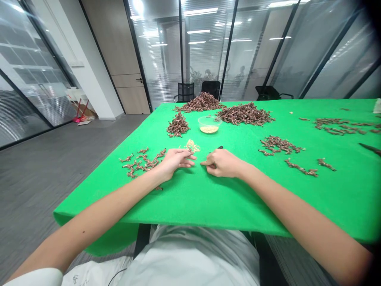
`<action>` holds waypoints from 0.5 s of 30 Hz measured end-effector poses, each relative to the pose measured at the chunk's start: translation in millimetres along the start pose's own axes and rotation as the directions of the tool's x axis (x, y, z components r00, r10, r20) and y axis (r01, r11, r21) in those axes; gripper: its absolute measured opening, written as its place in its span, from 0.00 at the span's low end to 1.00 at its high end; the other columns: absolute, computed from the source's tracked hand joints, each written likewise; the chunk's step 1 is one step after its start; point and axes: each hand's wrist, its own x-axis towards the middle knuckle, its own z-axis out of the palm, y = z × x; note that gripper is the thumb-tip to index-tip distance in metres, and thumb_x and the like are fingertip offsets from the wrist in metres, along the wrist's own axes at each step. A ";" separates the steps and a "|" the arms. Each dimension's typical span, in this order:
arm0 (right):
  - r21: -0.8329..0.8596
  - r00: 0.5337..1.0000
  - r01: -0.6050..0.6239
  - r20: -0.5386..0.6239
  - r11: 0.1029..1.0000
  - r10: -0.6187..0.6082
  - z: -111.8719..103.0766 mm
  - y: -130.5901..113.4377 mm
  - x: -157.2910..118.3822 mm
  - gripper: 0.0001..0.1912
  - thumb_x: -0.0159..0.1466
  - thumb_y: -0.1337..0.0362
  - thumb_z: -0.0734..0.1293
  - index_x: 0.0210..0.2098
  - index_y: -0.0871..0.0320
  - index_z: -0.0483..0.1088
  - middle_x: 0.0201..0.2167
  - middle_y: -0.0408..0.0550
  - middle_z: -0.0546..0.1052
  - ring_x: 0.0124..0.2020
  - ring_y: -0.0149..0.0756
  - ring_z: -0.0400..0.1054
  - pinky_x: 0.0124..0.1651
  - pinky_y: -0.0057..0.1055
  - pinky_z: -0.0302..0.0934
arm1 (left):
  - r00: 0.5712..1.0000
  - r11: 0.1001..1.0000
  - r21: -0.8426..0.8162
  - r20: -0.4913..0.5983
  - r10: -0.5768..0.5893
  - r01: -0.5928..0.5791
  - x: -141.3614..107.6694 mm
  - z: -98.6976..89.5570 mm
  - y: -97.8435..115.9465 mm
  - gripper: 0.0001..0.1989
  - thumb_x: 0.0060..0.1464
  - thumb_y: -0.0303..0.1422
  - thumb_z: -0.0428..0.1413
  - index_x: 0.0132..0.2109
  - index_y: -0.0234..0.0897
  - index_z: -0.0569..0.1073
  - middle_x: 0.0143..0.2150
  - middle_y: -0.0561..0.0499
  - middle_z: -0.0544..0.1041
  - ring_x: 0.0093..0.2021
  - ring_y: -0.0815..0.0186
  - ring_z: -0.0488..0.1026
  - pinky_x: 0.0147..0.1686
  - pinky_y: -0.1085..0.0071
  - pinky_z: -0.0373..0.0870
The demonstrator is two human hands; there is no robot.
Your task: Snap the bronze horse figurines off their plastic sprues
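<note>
My left hand (pixel 177 161) is over the green cloth, beside a small heap of pale seed-like bits (pixel 193 145). Its thumb and forefinger appear to pinch a small brown twisted dried piece (pixel 191 151), while its other fingers stretch to the right. A short gap away, my right hand (pixel 222 163) is closed in a fist, forefinger pointing left. A thin black tool (pixel 220 147) sticks out behind its knuckles; the rest is hidden in the grip, so I cannot tell its kind. Behind the seed-like heap stands a clear plastic bowl (pixel 210 124) with pale bits in its bottom.
Large heaps of brown twisted dried pieces (pixel 244 114) lie at the back of the green-covered table (pixel 190 202), with a smaller heap (pixel 177 125) left of the bowl. Loose pieces (pixel 144 162) lie by my left forearm, more (pixel 279 144) at right. A dark pointed tool (pixel 370 149) lies far right.
</note>
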 end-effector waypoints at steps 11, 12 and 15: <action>0.191 0.957 -0.001 -0.285 0.982 0.056 3.2 3.7 6.1 0.07 0.65 0.68 0.63 0.38 0.60 0.74 0.28 0.46 0.75 0.27 0.32 0.63 0.34 0.29 0.51 | 1.000 1.000 0.017 0.007 -0.002 0.002 -1.6 0.4 0.8 0.06 0.58 0.28 0.60 0.41 0.27 0.78 0.41 0.39 0.83 0.28 0.68 0.79 0.29 0.77 0.77; 0.220 0.950 -0.001 -0.305 0.975 0.070 4.0 4.7 6.2 0.06 0.65 0.68 0.64 0.38 0.60 0.73 0.28 0.46 0.74 0.26 0.31 0.62 0.34 0.28 0.51 | 1.000 1.000 0.017 0.011 0.000 0.000 -1.6 0.2 0.6 0.06 0.58 0.29 0.61 0.41 0.27 0.78 0.41 0.39 0.83 0.28 0.68 0.79 0.29 0.77 0.77; 0.310 0.940 0.001 -0.324 0.951 0.104 7.5 6.9 6.9 0.05 0.65 0.66 0.64 0.35 0.60 0.72 0.24 0.43 0.71 0.24 0.30 0.60 0.31 0.28 0.50 | 1.000 1.000 0.022 0.022 0.009 -0.009 -0.8 -0.5 -0.5 0.07 0.57 0.29 0.62 0.40 0.28 0.78 0.41 0.39 0.83 0.28 0.69 0.79 0.29 0.77 0.76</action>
